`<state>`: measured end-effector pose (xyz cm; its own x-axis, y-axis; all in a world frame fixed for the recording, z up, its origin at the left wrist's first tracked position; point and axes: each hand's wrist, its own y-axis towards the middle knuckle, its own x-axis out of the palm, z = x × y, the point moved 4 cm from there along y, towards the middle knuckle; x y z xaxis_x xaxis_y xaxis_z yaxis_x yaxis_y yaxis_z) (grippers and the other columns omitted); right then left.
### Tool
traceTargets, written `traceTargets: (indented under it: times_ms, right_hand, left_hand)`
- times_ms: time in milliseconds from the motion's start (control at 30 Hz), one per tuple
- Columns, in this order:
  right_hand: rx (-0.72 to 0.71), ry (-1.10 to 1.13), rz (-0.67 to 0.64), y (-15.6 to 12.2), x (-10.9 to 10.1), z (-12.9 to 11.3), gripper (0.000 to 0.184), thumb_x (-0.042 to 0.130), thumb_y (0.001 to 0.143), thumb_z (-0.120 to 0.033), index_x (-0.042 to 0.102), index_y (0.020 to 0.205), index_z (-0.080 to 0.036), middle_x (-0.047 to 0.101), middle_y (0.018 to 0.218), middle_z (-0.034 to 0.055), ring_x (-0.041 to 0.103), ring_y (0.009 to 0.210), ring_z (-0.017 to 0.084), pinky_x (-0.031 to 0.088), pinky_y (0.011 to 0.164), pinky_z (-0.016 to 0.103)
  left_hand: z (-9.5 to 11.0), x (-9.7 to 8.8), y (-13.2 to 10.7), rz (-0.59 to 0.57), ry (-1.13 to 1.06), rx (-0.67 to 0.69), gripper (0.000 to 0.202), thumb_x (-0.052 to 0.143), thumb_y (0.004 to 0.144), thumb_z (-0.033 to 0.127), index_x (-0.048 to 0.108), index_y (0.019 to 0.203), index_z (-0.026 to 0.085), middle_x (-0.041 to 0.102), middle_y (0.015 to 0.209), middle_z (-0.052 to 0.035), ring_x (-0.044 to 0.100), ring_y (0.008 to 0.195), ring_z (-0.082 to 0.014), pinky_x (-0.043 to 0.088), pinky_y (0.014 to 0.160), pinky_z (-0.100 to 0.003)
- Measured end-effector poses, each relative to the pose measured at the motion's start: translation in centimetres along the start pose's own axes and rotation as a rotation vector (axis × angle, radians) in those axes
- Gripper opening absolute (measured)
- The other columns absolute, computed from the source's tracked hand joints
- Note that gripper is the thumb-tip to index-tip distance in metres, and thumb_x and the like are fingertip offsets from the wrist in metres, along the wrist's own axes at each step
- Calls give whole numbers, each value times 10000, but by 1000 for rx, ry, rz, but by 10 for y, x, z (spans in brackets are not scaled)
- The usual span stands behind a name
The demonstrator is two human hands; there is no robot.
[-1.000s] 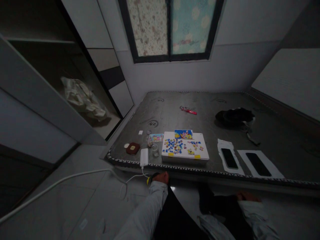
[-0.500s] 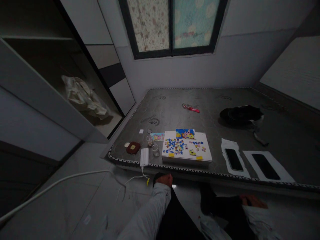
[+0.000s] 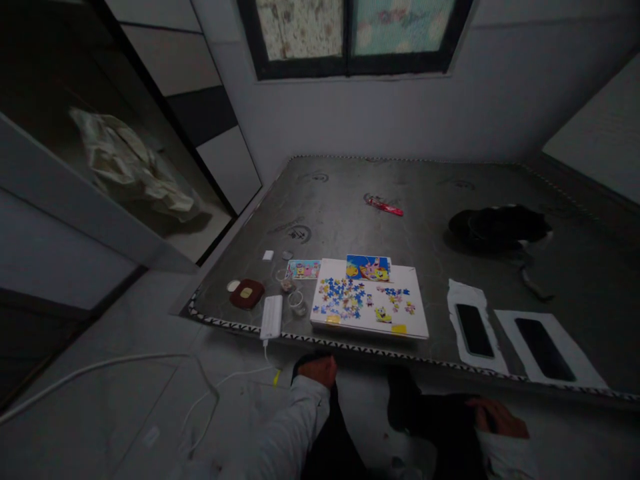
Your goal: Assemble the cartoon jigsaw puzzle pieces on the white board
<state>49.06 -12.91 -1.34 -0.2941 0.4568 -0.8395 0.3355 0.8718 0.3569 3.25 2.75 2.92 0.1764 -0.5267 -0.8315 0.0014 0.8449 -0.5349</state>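
White rectangular puzzle board with blue, yellow and pink jigsaw pieces scattered over it is seen on a grey mattress, just back from the near edge and ahead of the hands! Nothing is seen gripped by either hand. The left hand is held at the mattress edge, its fingers hidden from view, so whether it is clenched cannot be told. The right hand is laid on dark trousers, fingers released, with nothing in them. Beside the left hand, a white cable is trailed over the tiled floor to a white power bank at the mattress edge. Left of the board, a clear glass cup and a dark red pouch are grouped, and a small cartoon picture card is laid by the board's far corner. A blue cartoon picture card is placed at the far edge of the board. To the right, a black smartphone is laid on a torn white paper sheet, and a second black smartphone on a white paper sheet. Further back, a black cloth bundle and a red packet are seen on the mattress, below a patterned window.
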Motion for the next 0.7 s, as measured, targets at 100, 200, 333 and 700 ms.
traceTargets:
  times_ms: [100, 200, 333, 700]
  right_hand:
    - [-2, -22, 15, 3, 4, -5, 348, 499, 929, -421, 811, 811, -320, 842, 894, 69, 792, 813, 292, 552, 732, 433]
    - [-68, -25, 13, 8, 7, -12, 376, 492, 949, -429, 805, 781, -307, 830, 859, 72, 783, 788, 281, 535, 727, 417]
    - [-58, -39, -19, 17, 8, -10, 357, 503, 971, -421, 804, 830, -290, 835, 889, 78, 790, 840, 283, 534, 779, 417]
    - [-15, -44, -56, 26, 2, -8, 341, 503, 937, -427, 791, 781, -330, 823, 857, 87, 778, 819, 352, 528, 728, 492]
  left_hand:
    - [-4, 10, 8, 16, -6, 16, 532, 378, 1126, 371, 899, 1096, 269, 879, 1129, -118, 820, 1065, -281, 534, 835, -358]
    - [-12, 18, 13, 31, -6, 28, 521, 396, 1124, 368, 901, 1059, 258, 880, 1105, -122, 822, 1031, -276, 517, 812, -352]
    - [-22, 21, 15, 40, -9, 25, 509, 414, 1130, 376, 896, 1013, 263, 880, 1074, -112, 816, 989, -251, 481, 783, -328]
    - [-33, 16, 12, -18, -35, 11, 519, 402, 1139, 390, 887, 1015, 252, 878, 1092, -112, 803, 993, -258, 466, 784, -330]
